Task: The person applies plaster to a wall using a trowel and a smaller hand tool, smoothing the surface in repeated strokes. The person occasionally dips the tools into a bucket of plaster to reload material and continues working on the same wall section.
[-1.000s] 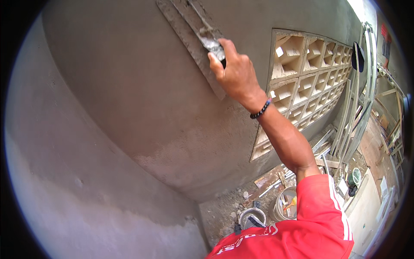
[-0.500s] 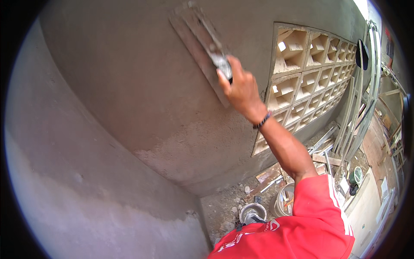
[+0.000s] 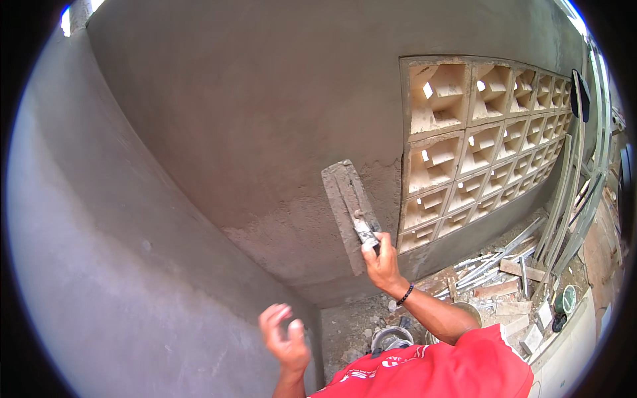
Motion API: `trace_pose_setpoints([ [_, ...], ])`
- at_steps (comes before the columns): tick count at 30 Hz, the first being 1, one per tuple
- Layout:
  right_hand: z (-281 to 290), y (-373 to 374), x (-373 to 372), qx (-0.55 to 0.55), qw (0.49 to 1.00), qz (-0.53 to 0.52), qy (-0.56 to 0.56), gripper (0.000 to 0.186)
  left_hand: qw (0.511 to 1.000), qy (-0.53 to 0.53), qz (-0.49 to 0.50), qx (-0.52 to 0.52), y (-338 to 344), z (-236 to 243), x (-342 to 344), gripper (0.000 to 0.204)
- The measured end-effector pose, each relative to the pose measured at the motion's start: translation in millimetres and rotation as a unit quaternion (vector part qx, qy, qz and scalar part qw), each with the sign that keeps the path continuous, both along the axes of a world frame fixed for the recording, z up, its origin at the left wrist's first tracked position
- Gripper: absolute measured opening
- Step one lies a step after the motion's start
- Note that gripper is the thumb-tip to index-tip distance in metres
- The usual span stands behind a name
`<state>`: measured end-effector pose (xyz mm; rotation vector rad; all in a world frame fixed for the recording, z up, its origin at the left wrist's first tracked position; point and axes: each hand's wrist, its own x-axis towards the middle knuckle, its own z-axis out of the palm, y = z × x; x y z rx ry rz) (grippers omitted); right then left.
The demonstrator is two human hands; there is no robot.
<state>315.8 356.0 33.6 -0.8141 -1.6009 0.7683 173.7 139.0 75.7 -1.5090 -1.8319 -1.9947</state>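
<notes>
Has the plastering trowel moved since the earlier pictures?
Yes, mostly downward: the plastering trowel, earlier reaching above the ventilation-block panel, now sits wholly below its top edge.

Grey walls (image 3: pixel 199 113) meet in a corner — pale vent blocks (image 3: pixel 481 147) right, rubble-strewn floor (image 3: pixel 343 330) below.

Your right hand (image 3: pixel 383 264) is gripping the handle of a long, mortar-smeared trowel (image 3: pixel 340 199), whose blade is tilting with its top toward the left before the grey plastered wall (image 3: pixel 232 126); whether it is touching is hard to tell. Your left hand (image 3: pixel 290 347) is hovering empty, fingers loosely curling, in front of the side wall (image 3: pixel 133 272). Pale ventilation blocks (image 3: pixel 467 128) are filling an opening right of the trowel, and a bucket (image 3: pixel 379 336) is standing below on the littered ground (image 3: pixel 345 323).
</notes>
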Motion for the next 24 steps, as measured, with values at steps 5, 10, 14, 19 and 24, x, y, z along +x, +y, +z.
trace_pose_setpoints([
  [5, 5.9, -16.5, -13.0, 0.083, 0.994, 0.073, -0.009, 0.044, 0.965, -0.203, -0.132, -0.101, 106.7, -12.2, 52.8, 0.047],
  [10, 8.4, -21.0, 7.2, 0.164, 0.969, 0.177, -0.048, 0.043, 0.959, -0.257, -0.104, -0.054, 149.8, -17.9, 70.0, 0.037],
  [14, 50.9, -22.4, 54.5, 0.193, 0.945, 0.240, -0.107, 0.053, 0.975, -0.203, -0.073, 0.058, 167.0, -3.3, 63.7, 0.039],
  [19, 45.7, 2.7, 121.2, 0.132, 0.978, 0.139, -0.080, 0.050, 0.986, 0.104, 0.028, 0.128, 232.5, 155.4, 28.0, 0.058],
  [24, 13.7, 23.1, 141.2, 0.020, 0.990, 0.125, -0.069, 0.047, 0.941, 0.266, 0.197, 0.068, 313.3, 261.1, 49.9, 0.050],
])
